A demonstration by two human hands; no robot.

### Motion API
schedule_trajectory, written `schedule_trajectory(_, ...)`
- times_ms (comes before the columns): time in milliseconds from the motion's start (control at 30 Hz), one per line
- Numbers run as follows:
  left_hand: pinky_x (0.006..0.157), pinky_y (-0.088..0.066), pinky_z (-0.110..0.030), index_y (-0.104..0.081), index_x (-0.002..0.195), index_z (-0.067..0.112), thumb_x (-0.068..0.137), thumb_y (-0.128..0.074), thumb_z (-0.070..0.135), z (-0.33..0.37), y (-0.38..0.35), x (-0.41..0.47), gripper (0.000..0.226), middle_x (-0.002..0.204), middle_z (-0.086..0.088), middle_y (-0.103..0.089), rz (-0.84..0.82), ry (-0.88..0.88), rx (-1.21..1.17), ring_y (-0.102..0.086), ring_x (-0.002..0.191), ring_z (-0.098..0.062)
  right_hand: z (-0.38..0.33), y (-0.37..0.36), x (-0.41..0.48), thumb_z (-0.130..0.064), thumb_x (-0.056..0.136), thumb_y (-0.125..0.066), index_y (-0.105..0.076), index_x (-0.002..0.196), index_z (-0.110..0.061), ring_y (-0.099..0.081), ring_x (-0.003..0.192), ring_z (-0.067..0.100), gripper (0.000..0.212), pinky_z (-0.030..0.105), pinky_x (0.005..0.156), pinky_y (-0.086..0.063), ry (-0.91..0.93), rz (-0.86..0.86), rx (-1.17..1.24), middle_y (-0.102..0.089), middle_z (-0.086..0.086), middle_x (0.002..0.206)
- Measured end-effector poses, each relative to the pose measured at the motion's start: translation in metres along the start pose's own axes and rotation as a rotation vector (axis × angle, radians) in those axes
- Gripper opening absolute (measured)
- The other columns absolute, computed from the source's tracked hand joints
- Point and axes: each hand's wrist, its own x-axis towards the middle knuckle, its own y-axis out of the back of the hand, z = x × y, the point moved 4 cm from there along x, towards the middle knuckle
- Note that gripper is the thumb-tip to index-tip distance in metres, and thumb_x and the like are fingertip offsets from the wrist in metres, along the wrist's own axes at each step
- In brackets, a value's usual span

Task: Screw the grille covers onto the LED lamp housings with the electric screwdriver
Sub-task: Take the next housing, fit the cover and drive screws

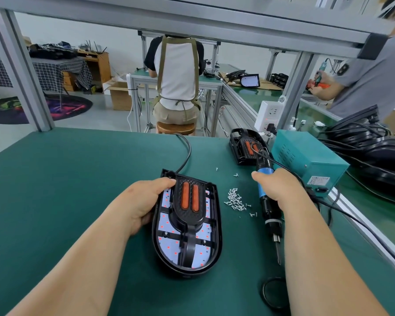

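Head: left hand (141, 201) grips housing (217, 229) (right hand (281, 185) nearby, holding screwdriver (266, 208)).

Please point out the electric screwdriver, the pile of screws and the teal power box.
electric screwdriver (262, 190): head view, blue grip.
pile of screws (235, 199): head view, heap's middle.
teal power box (306, 151): head view, top face.

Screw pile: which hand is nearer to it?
Right. The right hand, holding the electric screwdriver, sits just right of the screw pile. The left hand holds the lamp housing's far edge, with the housing in between.
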Motion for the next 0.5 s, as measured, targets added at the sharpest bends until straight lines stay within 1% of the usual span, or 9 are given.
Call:
schedule_trajectory(67, 0.099, -0.052, -0.054, -0.078, 0.091, 0.004, 0.091, -0.065, 0.028, 0.000, 0.000, 0.000, 0.027, 0.098, -0.019, -0.076, 0.005, 0.002, 0.000, -0.070, 0.086, -0.033, 0.001, -0.001, 0.000, -0.040, 0.093, -0.057, -0.052, 0.097, 0.001, -0.051, 0.068, 0.016, 0.041, 0.033, 0.058, -0.034, -0.006, 0.013, -0.051, -0.055, 0.007, 0.084)
schedule_trajectory(100, 0.099, -0.052, -0.055, -0.077, 0.096, 0.002, 0.091, -0.065, 0.028, 0.000, 0.000, -0.001, 0.029, 0.099, -0.019, -0.076, 0.007, 0.002, -0.001, -0.070, 0.088, -0.033, 0.001, -0.002, 0.001, -0.041, 0.093, -0.055, -0.051, 0.084, -0.005, -0.049, 0.065, 0.017, 0.038, 0.031, 0.055, -0.033, -0.006, 0.017, -0.079, -0.053, 0.007, 0.076)
schedule_trajectory(133, 0.099, -0.052, -0.055, -0.076, 0.099, 0.000, 0.091, -0.065, 0.028, 0.000, 0.000, -0.001, 0.031, 0.099, -0.020, -0.076, 0.008, 0.002, -0.001, -0.070, 0.089, -0.034, 0.001, -0.002, 0.000, -0.041, 0.094, -0.054, -0.046, 0.076, -0.011, -0.047, 0.062, 0.017, 0.036, 0.030, 0.054, -0.032, -0.009, 0.017, -0.103, -0.049, 0.006, 0.071)
schedule_trajectory(167, 0.099, -0.052, -0.055, -0.076, 0.099, 0.000, 0.091, -0.065, 0.028, 0.000, 0.000, -0.001, 0.031, 0.100, -0.020, -0.076, 0.006, 0.000, 0.000, -0.070, 0.090, -0.034, 0.001, -0.003, 0.001, -0.040, 0.095, -0.052, -0.041, 0.071, -0.012, -0.044, 0.060, 0.017, 0.038, 0.030, 0.054, -0.032, 0.000, 0.013, -0.128, -0.046, 0.004, 0.069)
schedule_trajectory(200, 0.099, -0.052, -0.055, -0.077, 0.097, 0.001, 0.091, -0.065, 0.028, 0.000, 0.000, -0.001, 0.030, 0.099, -0.019, -0.076, 0.003, -0.002, 0.002, -0.070, 0.089, -0.034, 0.000, -0.003, 0.000, -0.039, 0.096, -0.050, -0.039, 0.070, -0.012, -0.041, 0.059, 0.017, 0.039, 0.030, 0.054, -0.031, 0.011, 0.003, -0.156, -0.043, 0.004, 0.069)
schedule_trajectory(267, 0.098, -0.053, -0.054, -0.078, 0.093, 0.004, 0.091, -0.065, 0.028, 0.000, -0.001, -0.001, 0.027, 0.098, -0.019, -0.076, -0.001, -0.004, 0.005, -0.071, 0.088, -0.033, -0.003, -0.004, -0.001, -0.036, 0.098, -0.046, -0.043, 0.077, -0.007, -0.039, 0.059, 0.017, 0.036, 0.029, 0.054, -0.030, 0.038, -0.021, -0.201, -0.041, 0.004, 0.069)
schedule_trajectory(300, 0.098, -0.053, -0.054, -0.078, 0.092, 0.005, 0.091, -0.065, 0.028, 0.001, -0.001, -0.002, 0.026, 0.098, -0.019, -0.076, -0.002, -0.004, 0.004, -0.071, 0.087, -0.033, -0.004, -0.004, -0.001, -0.035, 0.099, -0.045, -0.044, 0.078, -0.008, -0.038, 0.059, 0.017, 0.034, 0.029, 0.053, -0.029, 0.051, -0.035, -0.222, -0.041, 0.004, 0.070)
schedule_trajectory(367, 0.096, -0.054, -0.054, -0.078, 0.090, 0.005, 0.091, -0.065, 0.027, 0.001, -0.001, -0.002, 0.026, 0.096, -0.019, -0.077, -0.004, -0.004, 0.004, -0.071, 0.084, -0.032, -0.007, -0.005, -0.005, -0.033, 0.100, -0.043, -0.040, 0.073, -0.010, -0.039, 0.059, 0.017, 0.035, 0.029, 0.053, -0.029, 0.060, -0.073, -0.248, -0.041, 0.005, 0.071)
schedule_trajectory(500, 0.097, -0.053, -0.054, -0.077, 0.097, 0.002, 0.091, -0.066, 0.028, 0.001, 0.000, -0.003, 0.028, 0.098, -0.020, -0.076, 0.002, -0.004, 0.007, -0.070, 0.086, -0.033, -0.012, -0.006, -0.012, -0.027, 0.102, -0.040, -0.048, 0.089, -0.007, -0.041, 0.068, 0.021, 0.025, 0.031, 0.056, -0.030, 0.074, -0.134, -0.268, -0.044, 0.006, 0.076)
